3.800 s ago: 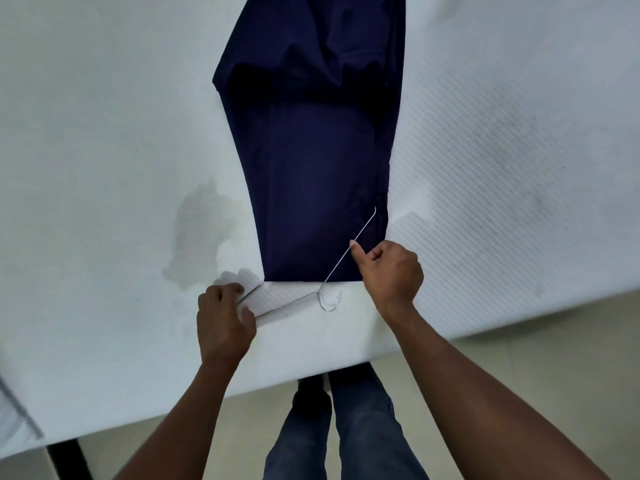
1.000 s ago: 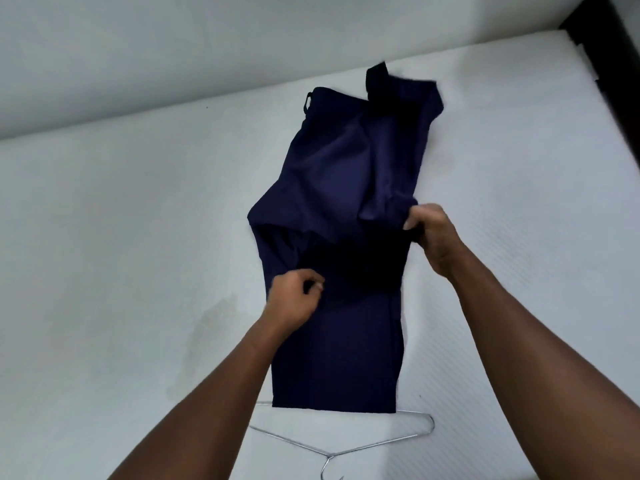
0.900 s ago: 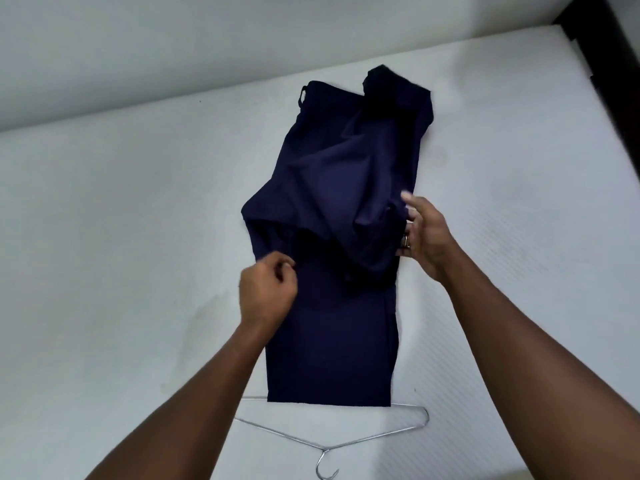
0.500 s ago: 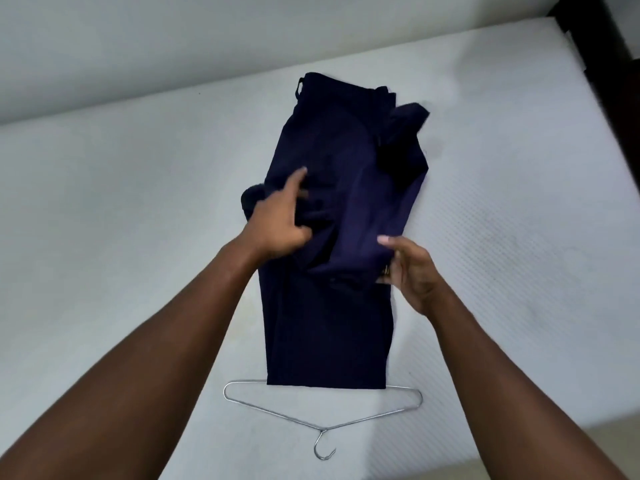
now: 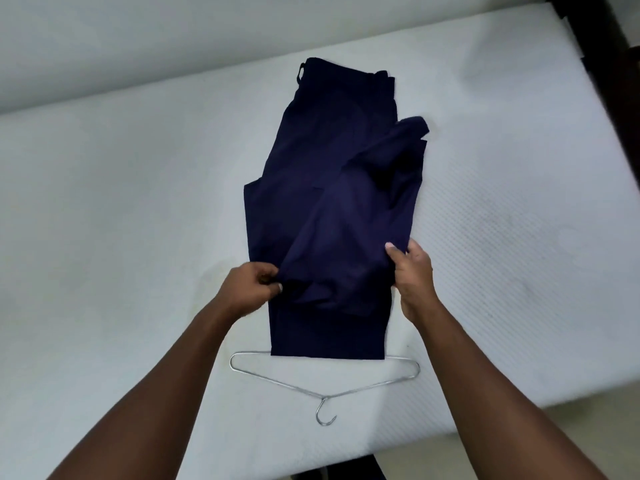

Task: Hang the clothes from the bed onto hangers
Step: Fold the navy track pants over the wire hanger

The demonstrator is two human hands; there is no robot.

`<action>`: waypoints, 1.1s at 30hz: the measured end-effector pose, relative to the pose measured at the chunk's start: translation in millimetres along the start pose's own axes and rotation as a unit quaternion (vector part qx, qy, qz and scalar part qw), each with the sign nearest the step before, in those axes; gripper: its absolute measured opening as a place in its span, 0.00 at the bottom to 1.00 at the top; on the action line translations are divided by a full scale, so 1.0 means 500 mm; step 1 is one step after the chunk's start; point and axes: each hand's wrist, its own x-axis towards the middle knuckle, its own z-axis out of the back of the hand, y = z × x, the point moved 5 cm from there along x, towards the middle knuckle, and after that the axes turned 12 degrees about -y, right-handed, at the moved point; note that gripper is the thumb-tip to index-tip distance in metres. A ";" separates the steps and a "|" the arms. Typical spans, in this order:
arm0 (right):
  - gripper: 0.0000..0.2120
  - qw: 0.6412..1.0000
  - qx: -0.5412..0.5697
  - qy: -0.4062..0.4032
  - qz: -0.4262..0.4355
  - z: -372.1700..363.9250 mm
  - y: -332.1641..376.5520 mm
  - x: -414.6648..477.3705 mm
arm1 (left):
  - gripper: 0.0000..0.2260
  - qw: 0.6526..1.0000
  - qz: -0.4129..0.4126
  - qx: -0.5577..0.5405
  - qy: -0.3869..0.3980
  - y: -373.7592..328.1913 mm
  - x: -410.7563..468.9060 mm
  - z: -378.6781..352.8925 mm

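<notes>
Your navy trousers (image 5: 332, 209) lie lengthwise on the white bed (image 5: 121, 202), the waistband at the far end and the leg hems toward you. The upper layer of the cloth is folded back over the lower part and sits rumpled, with a loose flap sticking out on the right side near the top.

Your left hand (image 5: 251, 291) has its fingers curled and pinches the left edge of that folded layer, just where it meets the flat leg beneath. Your right hand (image 5: 412, 271) grips the right edge of the same layer: the thumb lies on top of the cloth, and the other fingers are tucked behind the edge, so you cannot see them fully. Both hands hold the fold at about the same level, one on each side of the trousers.

The wire hanger (image 5: 323, 386) lies flat on the bed just nearer to you than the hems, with its hook pointing toward you. The middle of its straight bar is hidden under the hem, and both rounded shoulders stick out at the sides. Neither hand touches it.

A dark bed frame (image 5: 588, 29) shows at the far right corner.
</notes>
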 end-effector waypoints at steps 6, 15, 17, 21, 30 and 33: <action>0.05 0.989 -0.141 0.026 -0.017 0.031 -0.046 -0.046 | 0.17 0.998 0.013 0.032 0.058 0.019 -0.030 -0.008; 0.05 0.984 -0.164 0.046 -0.046 0.057 -0.116 -0.102 | 0.07 0.999 0.019 0.040 0.024 0.025 -0.076 -0.050; 0.13 0.979 -0.167 0.074 -0.094 0.072 -0.144 -0.121 | 0.18 0.998 0.042 -0.020 0.035 0.034 -0.091 -0.067; 0.21 0.993 0.028 0.030 -0.108 0.067 -0.127 -0.101 | 0.22 0.983 0.017 -0.156 -0.090 0.001 -0.118 -0.057; 0.04 0.900 -0.329 -0.037 0.284 0.032 -0.035 -0.152 | 0.14 0.941 0.258 -0.076 -0.204 0.137 -0.298 -0.178; 0.08 0.848 -0.405 0.017 0.341 0.031 -0.093 -0.194 | 0.23 0.862 0.419 -0.253 -0.131 0.197 -0.366 -0.297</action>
